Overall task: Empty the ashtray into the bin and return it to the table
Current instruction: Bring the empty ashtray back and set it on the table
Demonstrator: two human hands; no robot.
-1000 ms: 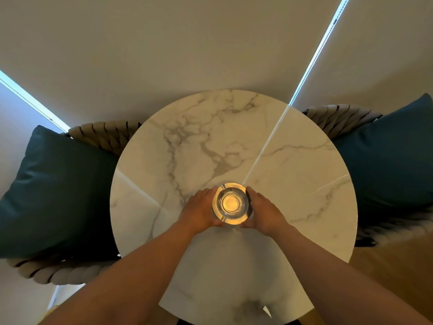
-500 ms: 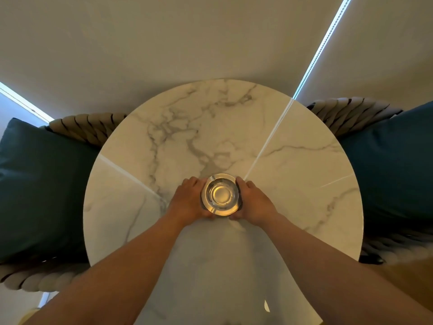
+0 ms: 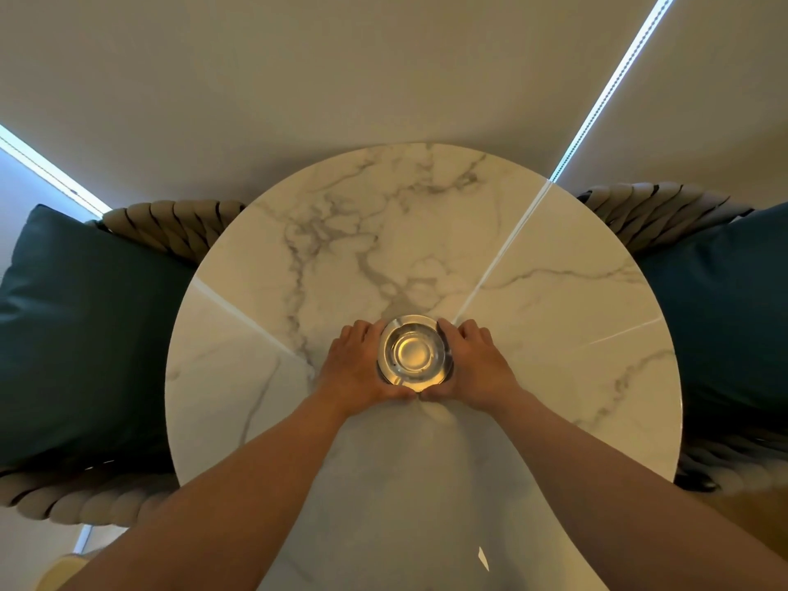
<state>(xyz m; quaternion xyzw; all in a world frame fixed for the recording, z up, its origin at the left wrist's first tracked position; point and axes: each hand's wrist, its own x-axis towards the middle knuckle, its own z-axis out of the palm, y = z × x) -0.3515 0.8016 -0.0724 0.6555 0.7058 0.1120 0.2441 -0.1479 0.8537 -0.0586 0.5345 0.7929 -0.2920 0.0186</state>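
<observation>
A round, shiny metal ashtray sits near the middle of the round white marble table. Its bowl looks bare and reflects warm light. My left hand cups its left side and my right hand cups its right side, fingers wrapped around the rim and thumbs meeting at the near edge. The ashtray appears to rest on the tabletop. No bin is in view.
Two woven rope chairs flank the table, each with a dark teal cushion: one on the left, one on the right. A pale blind or wall stands behind the table. Wooden floor shows at lower right.
The view has shifted so the table sits a little differently in frame. Both hands stay around the ashtray, and my thumbs have closed together at its near edge.
</observation>
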